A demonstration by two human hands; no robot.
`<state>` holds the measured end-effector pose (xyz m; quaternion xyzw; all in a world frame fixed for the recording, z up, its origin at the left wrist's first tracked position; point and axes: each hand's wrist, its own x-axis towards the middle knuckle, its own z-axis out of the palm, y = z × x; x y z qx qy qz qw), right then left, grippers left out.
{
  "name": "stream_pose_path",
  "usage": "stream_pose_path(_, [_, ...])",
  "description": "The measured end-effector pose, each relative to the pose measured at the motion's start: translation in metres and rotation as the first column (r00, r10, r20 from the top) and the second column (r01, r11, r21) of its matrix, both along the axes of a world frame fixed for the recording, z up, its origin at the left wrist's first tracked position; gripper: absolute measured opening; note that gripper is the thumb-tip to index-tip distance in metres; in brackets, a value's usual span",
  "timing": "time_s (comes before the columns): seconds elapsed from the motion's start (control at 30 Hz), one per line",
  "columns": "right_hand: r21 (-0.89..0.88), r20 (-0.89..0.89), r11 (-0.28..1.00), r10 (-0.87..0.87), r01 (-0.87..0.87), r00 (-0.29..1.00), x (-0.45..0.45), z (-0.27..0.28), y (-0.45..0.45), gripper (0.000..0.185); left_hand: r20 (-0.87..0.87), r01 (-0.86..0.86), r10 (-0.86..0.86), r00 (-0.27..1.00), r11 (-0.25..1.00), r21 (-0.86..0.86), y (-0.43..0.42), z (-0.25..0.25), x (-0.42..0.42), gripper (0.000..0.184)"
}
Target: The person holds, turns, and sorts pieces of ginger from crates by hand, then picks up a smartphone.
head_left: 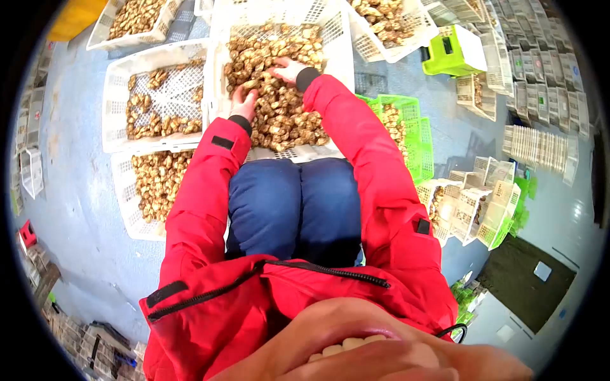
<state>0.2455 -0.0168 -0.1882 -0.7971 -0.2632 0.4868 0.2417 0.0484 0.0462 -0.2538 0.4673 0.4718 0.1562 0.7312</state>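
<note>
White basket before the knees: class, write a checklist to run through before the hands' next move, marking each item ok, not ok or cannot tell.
1. White basket in front of the knees: ok.
2. Left hand at the brown lumps: ok.
3. Right hand at the lumps: ok.
4. Firm grip on a lump: cannot tell, fingers partly hidden.
5. Neighbouring left basket covered throughout: not ok, bare mesh shows.

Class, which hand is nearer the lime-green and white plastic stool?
Right. The right hand touches the brown knobbly pieces on the side facing the stool; the left hand touches them farther away.
</note>
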Motion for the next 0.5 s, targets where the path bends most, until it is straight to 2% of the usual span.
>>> stream_pose_path(0.03, [0.021, 0.034, 0.997, 0.068, -0.069, 0.997, 0.002, 0.000, -0.002, 0.079, 0.050, -0.113, 0.120, 0.991, 0.985, -0.129, -0.011, 0.044, 0.002, 0.070])
stream_pose_path(0.07, [0.045, 0.070, 0.988, 0.144, -0.147, 0.987, 0.005, 0.000, -0.001, 0.081, -0.061, 0.039, -0.036, 0.998, 0.998, 0.052, 0.008, -0.040, -0.001, 0.073])
stream_pose_path(0.13, [-0.001, 0.111, 0.982, 0.188, -0.189, 0.976, -0.004, 0.018, -0.005, 0.080, -0.052, 0.036, -0.044, 0.998, 0.988, -0.150, 0.001, 0.024, -0.001, 0.076])
stream_pose_path(0.17, [0.092, 0.033, 0.988, 0.123, -0.125, 0.992, 0.001, -0.022, -0.006, 0.079, -0.022, 0.089, -0.096, 0.995, 0.974, -0.206, 0.002, 0.035, -0.003, 0.076])
stream_pose_path(0.2, [0.156, -0.025, 0.983, 0.098, -0.093, 0.995, -0.007, 0.002, -0.008, 0.081, 0.029, 0.087, -0.083, 0.996, 0.968, -0.234, 0.001, 0.029, -0.004, 0.077])
stream_pose_path(0.27, [0.110, 0.002, 0.991, 0.076, -0.075, 0.997, -0.012, 0.005, -0.001, 0.080, 0.012, 0.099, -0.099, 0.995, 0.965, -0.244, 0.001, 0.033, -0.004, 0.075])
stream_pose_path(0.3, [0.046, -0.070, 0.999, 0.025, -0.022, 0.997, -0.017, 0.027, -0.003, 0.075, -0.045, 0.399, -0.396, 0.917, 0.906, 0.143, 0.010, -0.009, -0.014, 0.081])
stream_pose_path(0.33, [0.076, -0.037, 0.995, 0.062, -0.059, 0.997, -0.016, 0.023, -0.006, 0.070, -0.203, 0.544, -0.522, 0.828, 0.661, 0.517, 0.019, -0.051, -0.024, 0.088])
stream_pose_path(0.4, [0.042, -0.066, 0.992, 0.122, -0.120, 0.990, -0.020, 0.036, -0.018, 0.068, -0.245, 0.528, -0.552, 0.797, 0.440, 0.726, 0.018, -0.014, -0.019, 0.096])
stream_pose_path(0.43, [0.103, -0.031, 0.985, 0.145, -0.141, 0.989, -0.015, 0.018, -0.024, 0.064, -0.169, 0.492, -0.562, 0.809, 0.491, 0.719, 0.015, -0.015, -0.014, 0.104])
stream_pose_path(0.5, [0.256, -0.066, 0.960, 0.137, -0.116, 0.988, -0.009, -0.023, -0.025, 0.063, -0.030, 0.441, -0.572, 0.820, 0.597, 0.670, 0.018, -0.046, -0.011, 0.104])
